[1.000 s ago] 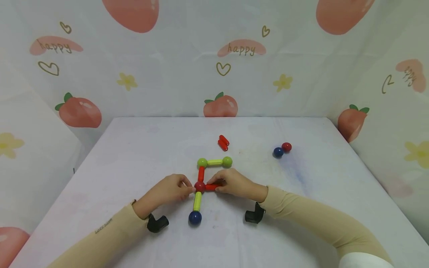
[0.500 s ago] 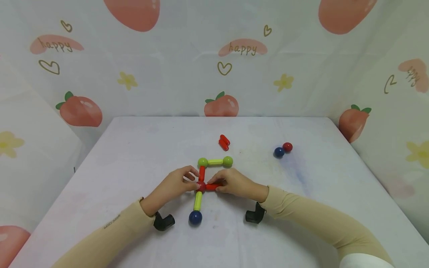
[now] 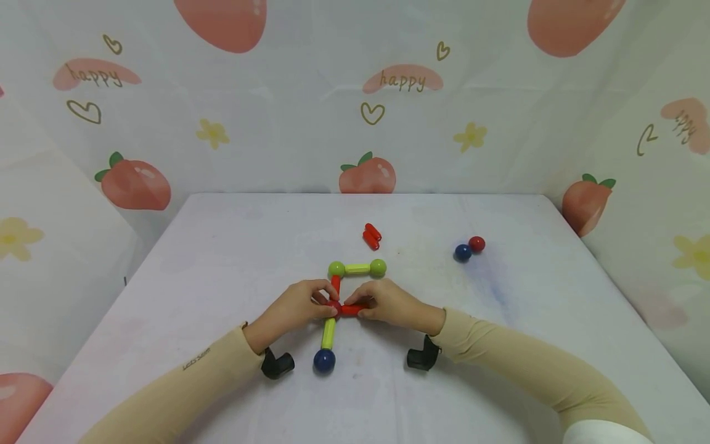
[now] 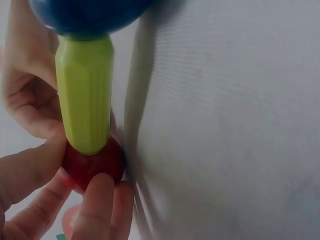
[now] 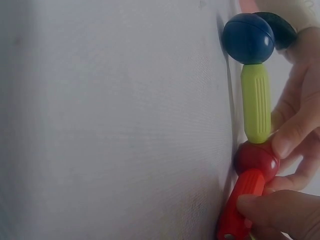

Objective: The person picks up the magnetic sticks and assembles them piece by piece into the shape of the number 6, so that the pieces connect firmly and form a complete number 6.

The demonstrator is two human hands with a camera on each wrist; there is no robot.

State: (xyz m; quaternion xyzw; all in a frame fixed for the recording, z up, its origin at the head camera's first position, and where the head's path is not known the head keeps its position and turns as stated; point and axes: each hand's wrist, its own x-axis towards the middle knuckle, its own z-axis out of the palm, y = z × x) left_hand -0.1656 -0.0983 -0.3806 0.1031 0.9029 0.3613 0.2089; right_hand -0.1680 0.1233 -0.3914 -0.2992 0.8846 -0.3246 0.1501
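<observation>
My left hand [image 3: 296, 305] pinches a red ball [image 4: 95, 167] between thumb and fingers, in the middle of a ball-and-rod magnetic toy figure. From the right, my right hand [image 3: 394, 302] pinches a red rod [image 5: 248, 184] whose end meets that ball. Toward me, a yellow-green rod [image 4: 85, 95] links the red ball to a blue ball [image 3: 324, 361]. On the far side, another red rod [image 3: 336, 282], partly behind left fingers, leads to a green ball [image 3: 336, 269]. A second yellow-green rod [image 3: 357, 269] joins it to another green ball [image 3: 378, 267].
Two loose red rods [image 3: 372, 237] lie side by side beyond the figure. Farther right, a loose blue ball [image 3: 463, 253] and a loose red ball [image 3: 477, 244] sit together on the white table [image 3: 532, 290]. A printed cloth backdrop [image 3: 277, 142] stands behind.
My left hand has shifted right, from the left side of the red ball to a closer pinch over it. The right hand stays on its red rod.
</observation>
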